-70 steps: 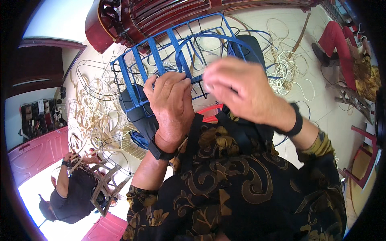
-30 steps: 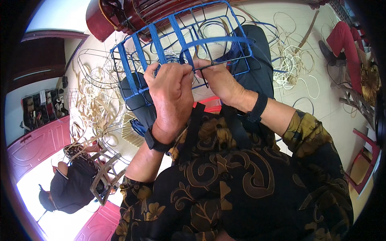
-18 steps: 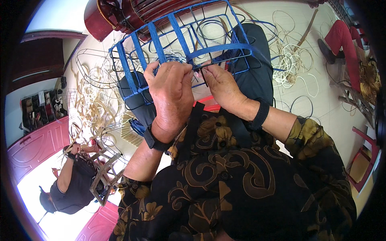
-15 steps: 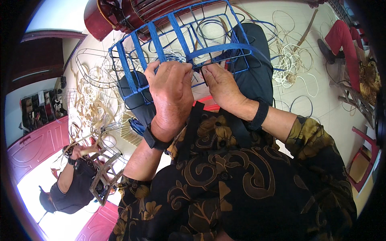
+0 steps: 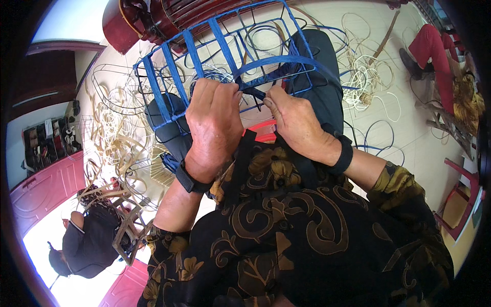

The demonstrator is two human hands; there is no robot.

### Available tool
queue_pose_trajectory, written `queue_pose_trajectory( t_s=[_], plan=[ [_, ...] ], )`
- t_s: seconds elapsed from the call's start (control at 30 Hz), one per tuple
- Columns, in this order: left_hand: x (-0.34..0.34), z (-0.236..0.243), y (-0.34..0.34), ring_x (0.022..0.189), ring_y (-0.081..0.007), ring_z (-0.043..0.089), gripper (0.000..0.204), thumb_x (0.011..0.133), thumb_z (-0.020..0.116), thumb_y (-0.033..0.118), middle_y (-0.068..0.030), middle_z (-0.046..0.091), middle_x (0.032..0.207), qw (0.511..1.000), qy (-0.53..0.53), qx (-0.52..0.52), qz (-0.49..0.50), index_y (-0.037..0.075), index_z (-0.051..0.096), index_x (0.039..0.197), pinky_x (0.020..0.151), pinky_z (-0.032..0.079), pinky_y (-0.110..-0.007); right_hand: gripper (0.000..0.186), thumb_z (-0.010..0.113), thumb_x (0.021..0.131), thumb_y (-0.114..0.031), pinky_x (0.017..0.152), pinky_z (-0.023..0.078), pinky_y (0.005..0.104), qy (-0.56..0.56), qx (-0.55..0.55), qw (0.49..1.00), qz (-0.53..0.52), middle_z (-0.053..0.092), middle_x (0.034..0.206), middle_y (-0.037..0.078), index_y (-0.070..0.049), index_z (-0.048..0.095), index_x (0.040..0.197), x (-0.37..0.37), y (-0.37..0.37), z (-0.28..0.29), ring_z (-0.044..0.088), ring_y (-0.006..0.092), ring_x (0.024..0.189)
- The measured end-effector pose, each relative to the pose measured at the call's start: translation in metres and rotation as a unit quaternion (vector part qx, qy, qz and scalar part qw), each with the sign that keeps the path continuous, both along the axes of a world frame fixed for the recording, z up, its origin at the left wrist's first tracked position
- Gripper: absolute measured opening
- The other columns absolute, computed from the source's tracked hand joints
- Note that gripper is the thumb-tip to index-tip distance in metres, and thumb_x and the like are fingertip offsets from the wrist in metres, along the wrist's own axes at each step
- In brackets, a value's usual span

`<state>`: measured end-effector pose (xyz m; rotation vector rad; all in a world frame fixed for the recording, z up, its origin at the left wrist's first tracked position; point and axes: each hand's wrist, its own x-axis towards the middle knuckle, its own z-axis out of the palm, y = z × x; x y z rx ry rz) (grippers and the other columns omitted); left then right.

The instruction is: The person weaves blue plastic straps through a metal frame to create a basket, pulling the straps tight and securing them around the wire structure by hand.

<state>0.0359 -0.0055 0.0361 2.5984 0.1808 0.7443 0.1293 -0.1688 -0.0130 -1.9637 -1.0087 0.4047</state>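
Note:
A wire frame (image 5: 162,82), partly wrapped and banded with blue woven strips (image 5: 192,54), rests across my thighs. My left hand (image 5: 212,115) is closed on its near edge, with the fingertips hidden from view. Between my hands a dark blue strip (image 5: 252,92) stretches tight from that edge. My right hand (image 5: 296,120) pinches the strip's end between thumb and curled fingers. An arched blue-wrapped band (image 5: 279,60) crosses the frame just beyond my right hand.
Loose pale strands (image 5: 115,115) lie heaped on the floor at left, with another tangle (image 5: 360,87) at right. Dark red wooden furniture (image 5: 128,25) stands beyond the frame. Another person (image 5: 97,240) sits at lower left; someone in red trousers (image 5: 434,61) is at far right.
My right hand has moved right and slightly nearer, away from the left, drawing the dark strip taut. My left hand stays at the frame's near edge. The co-worker's raised arm has come down.

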Motion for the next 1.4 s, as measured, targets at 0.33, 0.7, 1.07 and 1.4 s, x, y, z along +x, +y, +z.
queue_pose_trajectory(
  t_s=[0.33,0.7,1.07,1.4],
  plan=[
    [-0.001,0.0,0.0,0.077,-0.0298,0.063,0.02,0.081,0.074,-0.008,-0.0136,0.062,0.083,0.999,0.0,-0.053,0.011,0.001,0.068,0.098,0.07,0.051,-0.037,0.009,0.062,0.091,-0.007,0.058,0.053,0.0467,-0.133,-0.036,0.99,0.018,0.064,0.074,0.019,-0.004,0.056,0.097,0.005,-0.016,0.006,0.068,0.04,0.07],
    [-0.005,0.005,0.006,0.08,-0.0318,0.065,0.019,0.082,0.07,-0.009,-0.0149,0.063,0.085,0.997,0.015,-0.043,-0.055,0.0,0.068,0.099,0.071,0.052,-0.038,0.009,0.061,0.087,-0.009,0.054,0.054,0.0483,-0.145,-0.044,0.988,0.03,0.067,0.07,0.015,-0.005,0.056,0.094,0.008,-0.026,0.013,0.069,0.038,0.065],
    [-0.007,-0.009,0.01,0.088,-0.0338,0.067,0.022,0.082,0.07,-0.011,-0.0162,0.067,0.095,0.998,-0.039,0.006,-0.052,0.0,0.066,0.101,0.077,0.055,-0.039,0.009,0.06,0.093,-0.012,0.056,0.053,0.0498,-0.088,-0.027,0.994,0.063,0.065,0.068,0.02,-0.004,0.056,0.095,0.013,-0.024,0.015,0.068,0.0408,0.067],
    [-0.005,-0.037,-0.002,0.12,-0.0375,0.057,0.028,0.074,0.073,0.003,-0.015,0.062,0.127,0.979,-0.119,0.166,0.012,0.012,0.066,0.1,0.099,0.044,-0.052,0.023,0.063,0.1,-0.019,0.055,0.047,0.0404,0.199,-0.041,0.976,0.079,0.061,0.066,0.018,-0.001,0.062,0.086,0.017,-0.022,0.036,0.063,0.0337,0.056]
  ],
)
